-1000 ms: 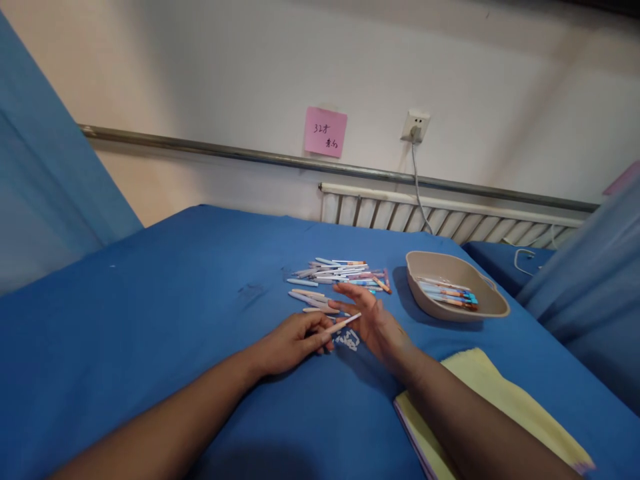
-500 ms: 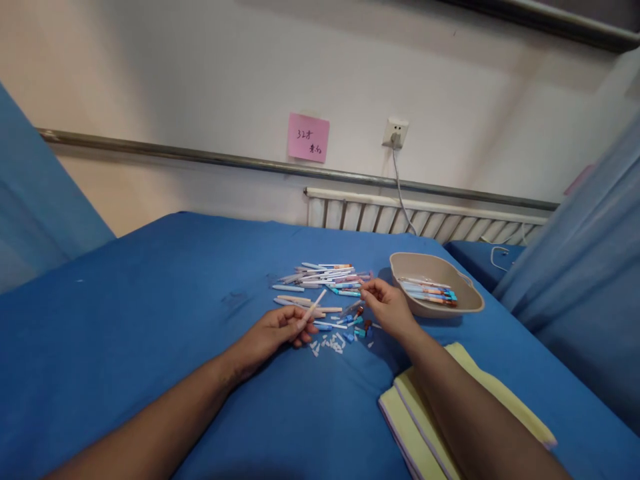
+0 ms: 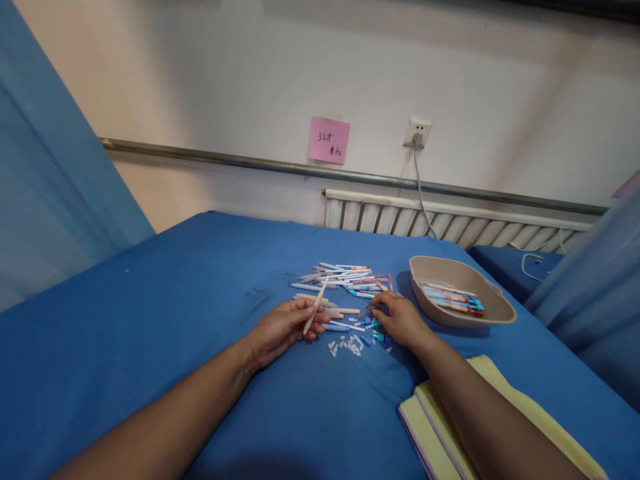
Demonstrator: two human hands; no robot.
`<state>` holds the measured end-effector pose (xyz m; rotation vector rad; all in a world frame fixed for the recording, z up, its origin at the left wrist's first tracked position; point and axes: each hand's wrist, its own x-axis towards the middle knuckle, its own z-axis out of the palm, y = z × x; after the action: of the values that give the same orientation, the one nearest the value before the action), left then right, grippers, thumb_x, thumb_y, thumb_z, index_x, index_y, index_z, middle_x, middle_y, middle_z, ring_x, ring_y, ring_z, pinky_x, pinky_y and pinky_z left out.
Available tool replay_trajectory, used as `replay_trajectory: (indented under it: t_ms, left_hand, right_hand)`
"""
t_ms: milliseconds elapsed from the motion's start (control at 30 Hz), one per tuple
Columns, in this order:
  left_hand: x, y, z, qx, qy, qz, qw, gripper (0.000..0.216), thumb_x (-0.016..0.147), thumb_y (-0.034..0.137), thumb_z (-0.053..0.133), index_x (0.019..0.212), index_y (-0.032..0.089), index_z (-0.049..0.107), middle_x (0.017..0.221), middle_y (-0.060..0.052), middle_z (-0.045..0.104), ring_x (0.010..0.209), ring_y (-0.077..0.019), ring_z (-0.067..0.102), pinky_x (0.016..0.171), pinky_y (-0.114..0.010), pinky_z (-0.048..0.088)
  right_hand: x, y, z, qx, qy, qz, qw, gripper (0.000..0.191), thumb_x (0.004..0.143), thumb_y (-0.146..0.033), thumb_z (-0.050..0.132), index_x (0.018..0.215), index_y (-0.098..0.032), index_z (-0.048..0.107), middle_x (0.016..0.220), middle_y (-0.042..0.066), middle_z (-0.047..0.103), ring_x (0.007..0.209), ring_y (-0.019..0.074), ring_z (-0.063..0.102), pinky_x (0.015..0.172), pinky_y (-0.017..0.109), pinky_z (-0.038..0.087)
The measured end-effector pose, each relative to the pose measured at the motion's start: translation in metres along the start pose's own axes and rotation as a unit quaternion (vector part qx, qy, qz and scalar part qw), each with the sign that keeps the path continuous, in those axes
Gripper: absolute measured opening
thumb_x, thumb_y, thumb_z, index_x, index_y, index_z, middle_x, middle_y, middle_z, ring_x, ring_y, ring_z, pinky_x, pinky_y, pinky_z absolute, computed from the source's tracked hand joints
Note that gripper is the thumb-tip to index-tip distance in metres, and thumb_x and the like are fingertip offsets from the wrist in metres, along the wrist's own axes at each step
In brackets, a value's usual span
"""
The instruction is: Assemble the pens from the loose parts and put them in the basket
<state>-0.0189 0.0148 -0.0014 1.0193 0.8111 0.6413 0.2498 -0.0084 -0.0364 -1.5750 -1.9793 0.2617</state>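
Observation:
My left hand (image 3: 295, 323) is closed on a pen part (image 3: 316, 308), a pale peach barrel with a thin white length pointing up and away. My right hand (image 3: 400, 319) is lowered among the loose pen parts, its fingertips bent together; what they pinch is too small to make out. Between the hands lie blue and teal pen caps (image 3: 379, 337) and several small white tips (image 3: 353, 345). Peach barrels (image 3: 349, 311) and a blue barrel (image 3: 336, 327) rest just beyond my left fingers. Farther back is a pile of pen barrels and white refills (image 3: 345, 277).
A beige basin (image 3: 500, 313) holding assembled-looking pens (image 3: 453, 299) stands at the right. A folded yellow cloth (image 3: 440, 427) lies under my right forearm. Blue sheeting (image 3: 200, 280) covers the surface; a radiator (image 3: 370, 217) and a wall rail (image 3: 240, 160) are behind, with blue curtains on both sides.
My right hand has moved down onto the small parts. The pen part in my left hand has turned more upright, showing more of its peach barrel. The view has shifted slightly left.

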Motion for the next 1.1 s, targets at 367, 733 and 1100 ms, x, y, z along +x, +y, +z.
replay_trajectory:
  t_ms: [367, 733, 1100]
  left_hand:
    - [0.000, -0.001, 0.000, -0.012, 0.005, 0.001, 1.000, 0.021, 0.080, 0.028, 0.064, 0.094, 0.014, 0.061, 0.085, -0.008, 0.069, 0.066, -0.0127, 0.063, 0.059, -0.023, 0.048]
    - [0.002, 0.005, -0.008, -0.056, 0.071, 0.033, 0.995, 0.010, 0.080, 0.018, 0.063, 0.088, 0.013, 0.061, 0.079, -0.005, 0.066, 0.063, -0.0098, 0.060, 0.056, -0.020, 0.048]
    - [0.005, 0.005, -0.013, -0.068, 0.088, 0.053, 0.992, 0.011, 0.078, 0.016, 0.065, 0.087, 0.014, 0.059, 0.080, -0.003, 0.064, 0.063, -0.0085, 0.059, 0.056, -0.018, 0.048]
  right_hand:
    - [-0.001, 0.003, 0.003, -0.010, -0.019, -0.016, 1.000, 0.014, 0.079, -0.019, 0.058, 0.091, -0.020, 0.064, 0.092, 0.006, 0.066, 0.094, 0.0203, 0.057, 0.087, 0.035, 0.041]
    - [-0.001, -0.002, -0.008, -0.004, 0.064, 0.039, 0.997, 0.012, 0.083, -0.021, 0.049, 0.082, -0.021, 0.061, 0.079, 0.003, 0.064, 0.073, 0.0179, 0.060, 0.066, 0.028, 0.044]
    - [-0.006, -0.044, 0.009, 0.034, -0.013, -0.123, 0.992, 0.014, 0.085, -0.018, 0.052, 0.093, -0.022, 0.062, 0.086, 0.004, 0.065, 0.083, 0.0175, 0.058, 0.076, 0.028, 0.043]
